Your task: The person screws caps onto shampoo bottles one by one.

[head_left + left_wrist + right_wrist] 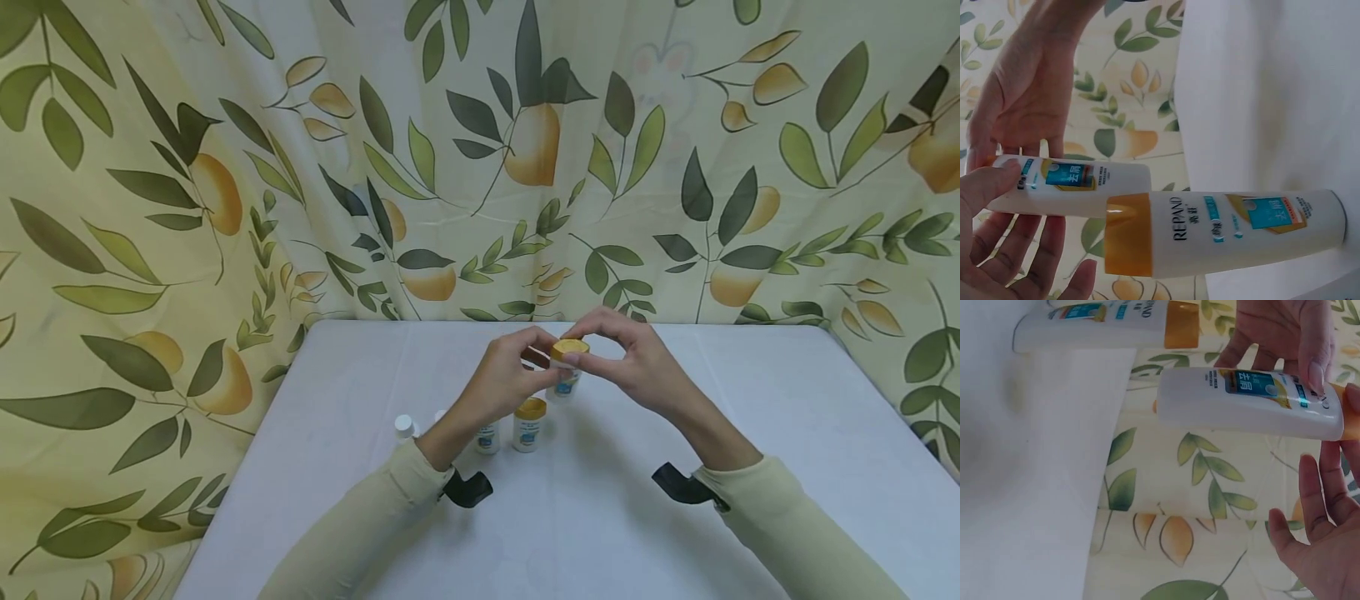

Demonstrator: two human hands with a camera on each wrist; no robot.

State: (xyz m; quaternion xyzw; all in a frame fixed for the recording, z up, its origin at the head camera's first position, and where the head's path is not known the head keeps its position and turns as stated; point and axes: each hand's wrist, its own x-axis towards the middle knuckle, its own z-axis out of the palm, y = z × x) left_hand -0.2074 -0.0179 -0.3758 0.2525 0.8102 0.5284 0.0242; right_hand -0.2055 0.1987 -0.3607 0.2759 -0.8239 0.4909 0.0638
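Note:
Both hands hold one white shampoo bottle with an orange cap, raised upright off the table. My left hand pinches the bottle near its top, thumb on the front label. At the cap, my right hand grips with thumb and fingers. The label with its blue panel shows on the held bottle in the left wrist view and on the same bottle in the right wrist view. Just nearer to me stands a matching orange-capped bottle.
Another white bottle stands beside it, its top hidden by the left hand. Farther left, a white-capped bottle is partly covered by the left forearm, with another white top beside it. The white table meets a leaf-patterned curtain.

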